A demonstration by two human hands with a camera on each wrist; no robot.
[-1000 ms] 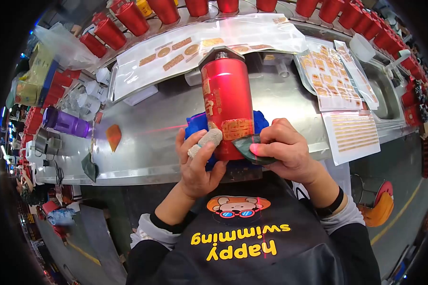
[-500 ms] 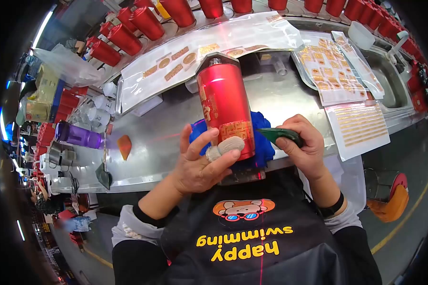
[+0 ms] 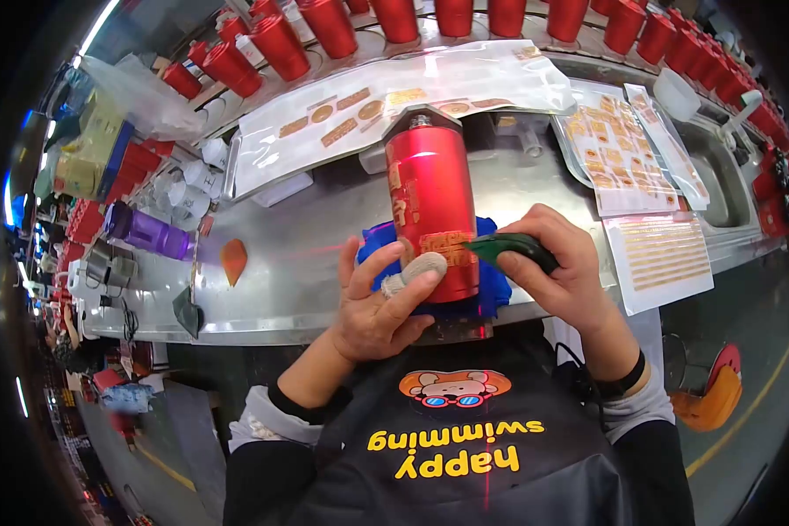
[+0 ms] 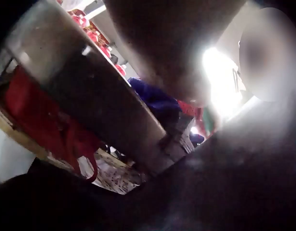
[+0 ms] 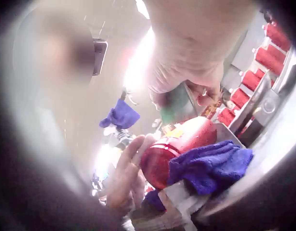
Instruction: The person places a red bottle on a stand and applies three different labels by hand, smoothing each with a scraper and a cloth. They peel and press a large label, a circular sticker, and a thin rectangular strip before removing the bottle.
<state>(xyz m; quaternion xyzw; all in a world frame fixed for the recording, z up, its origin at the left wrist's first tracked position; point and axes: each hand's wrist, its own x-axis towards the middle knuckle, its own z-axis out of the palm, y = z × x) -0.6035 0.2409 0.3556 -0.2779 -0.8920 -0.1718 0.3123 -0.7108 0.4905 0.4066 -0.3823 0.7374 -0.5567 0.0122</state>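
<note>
A red tumbler [image 3: 430, 188] with gold decals lies on a blue cloth [image 3: 494, 285], its base toward the person. My left hand [image 3: 368, 302] lies along the tumbler's lower left side, fingers mostly straight, with pale fabric covers [image 3: 416, 273] on the fingers touching its surface. Between right-hand thumb and fingers, my right hand [image 3: 565, 263] pinches a dark green scraper [image 3: 508, 247]. The scraper's tip is right at the gold patterned band [image 3: 443, 248] near the base. In the right wrist view, the tumbler's round base [image 5: 157, 166] shows beside the cloth [image 5: 215, 166]. The left wrist view is mostly dark.
Gold decal sheets lie on the white sheet behind [image 3: 333, 114] and on the tray at right [image 3: 614, 145]. A striped sheet [image 3: 662, 263] overhangs the edge near the sink [image 3: 719, 180]. Red tumblers [image 3: 454, 16] line the back. A purple bottle [image 3: 149, 230] and orange scraper [image 3: 233, 261] are left.
The scraper in my right hand has gone from lying across the band, to off its right side, then back against it. My left fingers have shifted right across the tumbler.
</note>
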